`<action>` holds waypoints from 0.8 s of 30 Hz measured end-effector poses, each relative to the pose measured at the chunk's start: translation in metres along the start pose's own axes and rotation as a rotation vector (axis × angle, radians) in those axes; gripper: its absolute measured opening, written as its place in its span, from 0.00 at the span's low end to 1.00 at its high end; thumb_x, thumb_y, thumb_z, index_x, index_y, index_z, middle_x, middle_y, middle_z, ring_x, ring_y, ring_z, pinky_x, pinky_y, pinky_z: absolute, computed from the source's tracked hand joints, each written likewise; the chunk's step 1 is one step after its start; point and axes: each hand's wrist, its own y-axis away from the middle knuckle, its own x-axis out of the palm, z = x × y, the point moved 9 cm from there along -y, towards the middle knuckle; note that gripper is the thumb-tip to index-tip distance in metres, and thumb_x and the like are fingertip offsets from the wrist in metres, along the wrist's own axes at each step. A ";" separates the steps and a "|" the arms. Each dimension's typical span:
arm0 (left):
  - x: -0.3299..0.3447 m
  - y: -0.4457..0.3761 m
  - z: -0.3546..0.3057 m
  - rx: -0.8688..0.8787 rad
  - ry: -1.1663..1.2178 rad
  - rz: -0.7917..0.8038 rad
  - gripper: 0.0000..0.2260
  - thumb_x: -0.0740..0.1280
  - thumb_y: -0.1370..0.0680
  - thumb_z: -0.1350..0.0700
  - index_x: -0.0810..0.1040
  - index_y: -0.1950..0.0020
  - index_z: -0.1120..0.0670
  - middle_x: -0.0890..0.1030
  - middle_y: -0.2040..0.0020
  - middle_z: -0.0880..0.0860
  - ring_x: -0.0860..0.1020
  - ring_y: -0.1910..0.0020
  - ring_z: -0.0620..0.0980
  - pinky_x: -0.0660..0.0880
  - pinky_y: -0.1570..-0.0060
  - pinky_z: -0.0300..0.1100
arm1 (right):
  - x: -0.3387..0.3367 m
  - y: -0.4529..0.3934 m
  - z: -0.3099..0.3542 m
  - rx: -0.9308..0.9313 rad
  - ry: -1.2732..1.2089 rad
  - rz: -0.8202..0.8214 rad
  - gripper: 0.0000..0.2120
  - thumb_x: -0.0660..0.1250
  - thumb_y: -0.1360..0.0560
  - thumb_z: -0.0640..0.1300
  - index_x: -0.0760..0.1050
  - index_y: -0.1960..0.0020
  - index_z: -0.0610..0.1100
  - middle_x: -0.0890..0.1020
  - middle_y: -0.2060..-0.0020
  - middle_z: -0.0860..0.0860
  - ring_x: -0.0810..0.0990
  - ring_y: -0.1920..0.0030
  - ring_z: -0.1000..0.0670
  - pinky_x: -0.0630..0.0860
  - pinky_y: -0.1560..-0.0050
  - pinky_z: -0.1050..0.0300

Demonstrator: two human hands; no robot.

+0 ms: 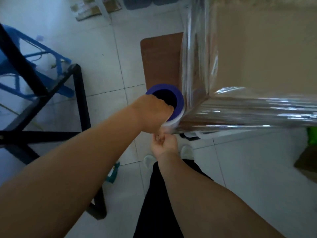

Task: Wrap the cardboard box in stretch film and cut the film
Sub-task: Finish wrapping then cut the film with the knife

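A: Log entry. Where is the cardboard box [267, 48]?

B: Upper right of my head view, close to the camera. Its near corner sits just right of centre. Shiny stretch film [199, 66] covers the two side faces I can see; the top face looks bare brown. I cannot tell what the box stands on.

A: And the roll?

B: The film roll [173, 103] stands upright against that near corner, its purple core facing the camera, with white film wound below the rim. It touches the wrapped box face.

A: Hands?

B: My left hand [152, 112] grips the top of the roll, thumb hooked into the dark core opening, fingers curled down the outside. My right hand [164, 143] is just under the roll's lower end with fingers curled in. It seems to pinch at the film or the roll there, but the frame is blurred and I cannot tell what it holds.

A: Surface and room?

B: White tiled floor [106, 66] with grey grout lines. A brown board [161, 62] lies flat on it behind the roll, partly under the box edge. A black metal frame [77, 93] stands at left, and a blue plastic crate [34, 54] behind it. Flat cardboard pieces [89, 9] lie at the top, near a pale upright post. A small teal object [112, 172] lies on the tiles by my left forearm. White shoes [187, 151] and dark trousers show below the hands. Something green [312, 136] at the right edge, too cropped to identify.
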 end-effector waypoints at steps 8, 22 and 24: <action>0.003 0.000 0.003 0.085 -0.054 0.082 0.17 0.67 0.26 0.47 0.71 0.44 0.55 0.71 0.61 0.49 0.70 0.61 0.49 0.67 0.60 0.41 | 0.001 -0.003 -0.007 -0.016 -0.125 -0.004 0.18 0.48 0.45 0.27 0.69 0.61 0.39 0.73 0.62 0.46 0.74 0.62 0.49 0.68 0.33 0.56; 0.009 0.006 0.011 0.009 -0.032 0.097 0.16 0.65 0.26 0.42 0.65 0.55 0.53 0.70 0.65 0.48 0.73 0.65 0.49 0.72 0.64 0.43 | 0.013 0.003 -0.021 -0.082 -0.099 -0.003 0.11 0.58 0.26 0.31 0.75 0.57 0.44 0.77 0.62 0.49 0.73 0.65 0.54 0.71 0.59 0.64; 0.008 0.001 0.013 -0.005 -0.031 0.115 0.16 0.66 0.26 0.43 0.66 0.55 0.53 0.71 0.65 0.48 0.74 0.65 0.48 0.75 0.62 0.44 | 0.015 -0.004 -0.023 -0.066 -0.049 -0.017 0.11 0.56 0.23 0.34 0.74 0.55 0.46 0.77 0.63 0.51 0.73 0.65 0.55 0.68 0.63 0.66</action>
